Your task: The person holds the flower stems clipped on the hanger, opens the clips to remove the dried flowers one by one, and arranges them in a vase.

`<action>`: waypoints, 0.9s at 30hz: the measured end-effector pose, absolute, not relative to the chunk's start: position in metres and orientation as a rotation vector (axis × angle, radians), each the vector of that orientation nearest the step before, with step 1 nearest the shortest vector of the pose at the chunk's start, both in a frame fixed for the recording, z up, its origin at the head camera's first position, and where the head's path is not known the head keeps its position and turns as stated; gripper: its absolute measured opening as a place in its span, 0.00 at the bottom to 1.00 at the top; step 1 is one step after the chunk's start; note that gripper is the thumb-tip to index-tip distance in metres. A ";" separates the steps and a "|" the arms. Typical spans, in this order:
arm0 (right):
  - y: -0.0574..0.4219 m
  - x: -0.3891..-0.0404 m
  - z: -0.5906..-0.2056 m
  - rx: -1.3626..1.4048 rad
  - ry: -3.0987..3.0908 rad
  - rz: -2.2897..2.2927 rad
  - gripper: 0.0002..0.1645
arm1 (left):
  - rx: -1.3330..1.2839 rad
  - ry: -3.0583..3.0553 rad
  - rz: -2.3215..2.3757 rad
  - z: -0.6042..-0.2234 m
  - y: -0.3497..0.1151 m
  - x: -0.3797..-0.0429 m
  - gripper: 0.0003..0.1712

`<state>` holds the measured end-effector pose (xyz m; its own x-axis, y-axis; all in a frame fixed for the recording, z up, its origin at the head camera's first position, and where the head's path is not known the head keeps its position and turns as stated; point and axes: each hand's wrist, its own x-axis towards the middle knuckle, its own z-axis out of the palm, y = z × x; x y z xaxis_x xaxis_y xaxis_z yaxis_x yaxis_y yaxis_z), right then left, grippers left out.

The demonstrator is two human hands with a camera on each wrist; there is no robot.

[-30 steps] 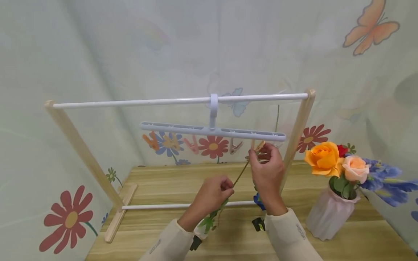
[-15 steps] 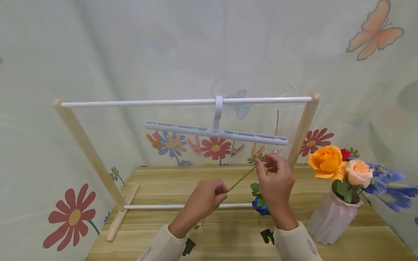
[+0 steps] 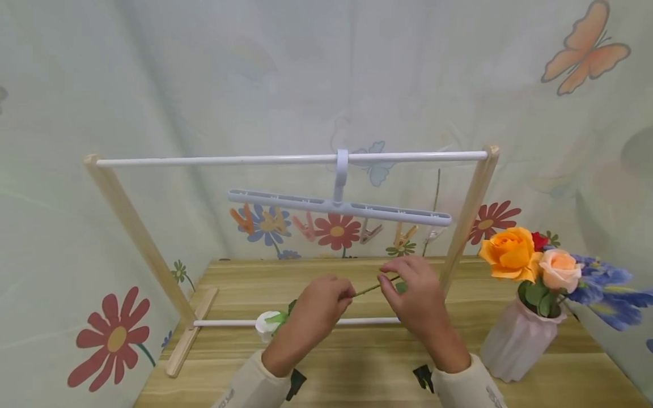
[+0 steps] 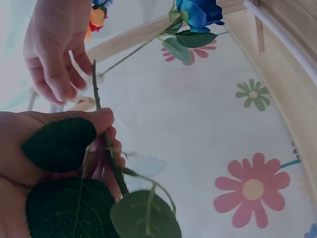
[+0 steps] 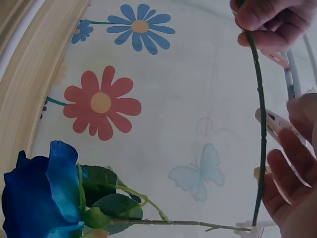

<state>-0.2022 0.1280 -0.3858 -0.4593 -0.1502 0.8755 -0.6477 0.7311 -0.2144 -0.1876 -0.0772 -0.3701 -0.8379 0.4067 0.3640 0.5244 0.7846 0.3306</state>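
Observation:
My left hand (image 3: 321,303) pinches the thin green stem (image 4: 116,171) of a white rose (image 3: 267,324). The bloom shows left of my forearm in the head view, and dark leaves (image 4: 72,206) hang by the palm in the left wrist view. My right hand (image 3: 415,297) is at the stem's free end, fingers loosely spread and right beside it. Above both hands a pale blue clip hanger (image 3: 306,204) carries several pegs, including a yellow peg (image 3: 404,233). A blue rose (image 5: 44,191) is held by its stem at the end peg; my right hand hides its bloom in the head view.
The hanger hooks over the white rail (image 3: 214,161) of a wooden rack (image 3: 138,238). To the right, a pale pink vase (image 3: 520,340) holds orange, peach, red and blue flowers. The wood-grain table (image 3: 367,368) meets a flower-printed backdrop (image 3: 285,85).
My right hand has let go of the yellow peg and dropped toward the table. The stem in my left hand has swung lower and flatter, bringing the white bloom out left of my forearm.

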 end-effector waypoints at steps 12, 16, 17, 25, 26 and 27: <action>0.120 -0.197 -0.386 0.828 -2.023 0.409 0.15 | -0.736 -2.515 -0.347 -0.364 -0.066 -0.179 0.03; 0.118 -0.196 -0.387 0.833 -2.025 0.369 0.13 | -0.732 -2.472 -0.323 -0.365 -0.064 -0.178 0.04; 0.118 -0.195 -0.388 0.833 -2.027 0.366 0.12 | -0.730 -2.465 -0.324 -0.365 -0.064 -0.178 0.04; 0.114 -0.193 -0.390 0.818 -2.055 0.376 0.10 | -0.743 -2.416 -0.266 -0.366 -0.060 -0.176 0.04; 0.114 -0.192 -0.391 0.813 -2.056 0.376 0.10 | -0.744 -2.415 -0.258 -0.365 -0.059 -0.176 0.04; 0.114 -0.192 -0.391 0.807 -2.058 0.374 0.10 | -0.743 -2.419 -0.255 -0.365 -0.058 -0.176 0.04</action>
